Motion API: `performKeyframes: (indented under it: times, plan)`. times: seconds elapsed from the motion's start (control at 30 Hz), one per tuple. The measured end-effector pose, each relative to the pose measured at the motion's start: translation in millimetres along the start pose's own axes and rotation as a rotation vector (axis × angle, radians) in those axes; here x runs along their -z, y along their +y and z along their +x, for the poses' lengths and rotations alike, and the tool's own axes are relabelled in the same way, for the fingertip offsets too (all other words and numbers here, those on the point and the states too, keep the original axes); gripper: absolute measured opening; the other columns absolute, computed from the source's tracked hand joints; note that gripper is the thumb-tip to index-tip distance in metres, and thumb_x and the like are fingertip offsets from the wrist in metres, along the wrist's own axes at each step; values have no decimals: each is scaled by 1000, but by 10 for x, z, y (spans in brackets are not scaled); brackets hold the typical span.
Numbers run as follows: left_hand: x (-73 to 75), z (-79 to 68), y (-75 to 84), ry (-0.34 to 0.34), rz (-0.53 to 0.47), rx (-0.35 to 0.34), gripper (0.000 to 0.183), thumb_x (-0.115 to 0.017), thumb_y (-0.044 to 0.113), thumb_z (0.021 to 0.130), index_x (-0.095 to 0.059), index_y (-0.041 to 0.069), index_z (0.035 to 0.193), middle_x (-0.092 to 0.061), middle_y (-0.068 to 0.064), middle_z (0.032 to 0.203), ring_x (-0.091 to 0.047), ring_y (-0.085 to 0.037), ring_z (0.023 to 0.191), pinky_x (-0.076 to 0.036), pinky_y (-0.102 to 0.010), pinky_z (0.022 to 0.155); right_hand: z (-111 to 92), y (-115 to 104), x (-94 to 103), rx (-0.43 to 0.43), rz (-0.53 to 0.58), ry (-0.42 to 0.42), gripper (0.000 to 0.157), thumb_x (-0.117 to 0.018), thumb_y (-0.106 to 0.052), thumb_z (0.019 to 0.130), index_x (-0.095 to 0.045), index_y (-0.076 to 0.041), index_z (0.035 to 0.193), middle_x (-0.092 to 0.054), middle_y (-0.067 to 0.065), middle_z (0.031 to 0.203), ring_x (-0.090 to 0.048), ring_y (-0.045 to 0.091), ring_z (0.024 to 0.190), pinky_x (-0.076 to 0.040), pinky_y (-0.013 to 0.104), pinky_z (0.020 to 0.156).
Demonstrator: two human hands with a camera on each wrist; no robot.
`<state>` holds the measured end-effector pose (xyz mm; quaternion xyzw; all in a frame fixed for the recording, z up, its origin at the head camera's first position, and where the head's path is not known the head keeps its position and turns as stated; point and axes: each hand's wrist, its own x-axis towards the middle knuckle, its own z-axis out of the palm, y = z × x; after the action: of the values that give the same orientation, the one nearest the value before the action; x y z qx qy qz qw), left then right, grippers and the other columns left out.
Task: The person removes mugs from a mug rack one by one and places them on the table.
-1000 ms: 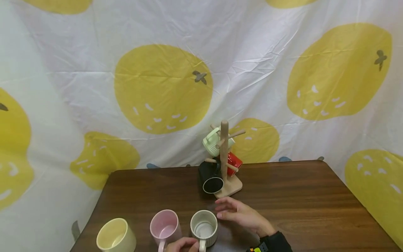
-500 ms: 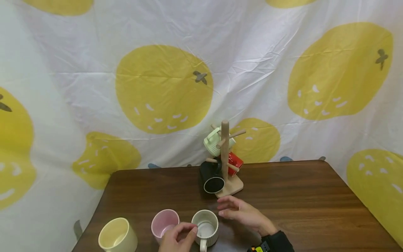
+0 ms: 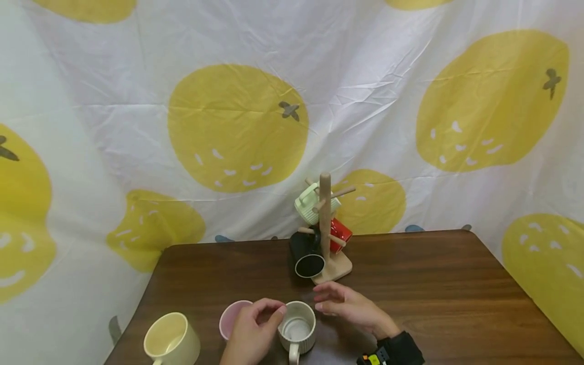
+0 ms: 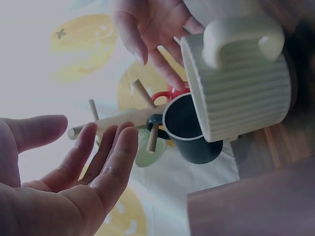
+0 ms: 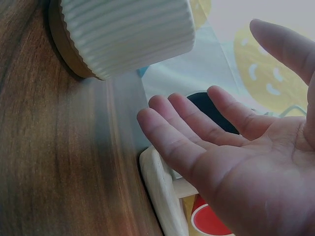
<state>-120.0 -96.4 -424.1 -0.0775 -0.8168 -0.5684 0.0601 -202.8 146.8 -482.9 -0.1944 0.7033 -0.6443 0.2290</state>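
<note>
The ribbed mug [image 3: 298, 332] stands upright on the bench [image 3: 433, 289] between left hand [image 3: 255, 328] and right hand [image 3: 350, 309] (both loosely spread).

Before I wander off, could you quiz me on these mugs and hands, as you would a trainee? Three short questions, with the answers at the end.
1. How many mugs hang on the rack?
2. In the head view, which mug stands between the yellow mug and the white mug?
3. True or false: the left hand is gripping the white mug.

Key
1. Three: the green mug, the black mug and the red mug.
2. The pink mug, partly hidden by the left hand.
3. False: the left wrist view shows the left hand holding nothing.
</note>
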Motion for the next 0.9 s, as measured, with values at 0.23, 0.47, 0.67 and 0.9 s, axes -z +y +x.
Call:
performKeyframes:
  times: [0.23,0.47,0.67,0.9]
  plan:
    - [62,168,108,-21,53,-7,14,-70,19,92,-74,6,95,-73,-4,90,-65,-10,83,-51,-22,76,-1,-26,-20,5,8,-2,52,-66,-19,96,-46,6,137,-54,29,132,-61,23,111,-51,43,97]
    - [99,417,196,-45,170,-46,14,-69,22,91,-75,9,93,-73,1,88,-64,-11,83,-51,-29,76,-6,-24,-28,13,26,-3,52,-66,-17,96,-45,8,136,-54,29,132,-62,24,110,-50,45,98]
    - [107,609,173,-94,243,-14,17,-68,26,92,-75,10,91,-71,1,86,-60,-11,78,-49,-32,71,-4,-17,-25,9,19,-4,51,-66,-18,96,-46,6,136,-54,27,132,-62,24,109,-51,45,97]
    - [92,743,128,-107,314,8,16,-68,27,91,-76,13,89,-73,-1,92,-63,-16,85,-50,-35,73,-3,-41,-37,3,1,-8,50,-66,-19,96,-48,6,136,-55,26,131,-61,19,109,-51,44,96]
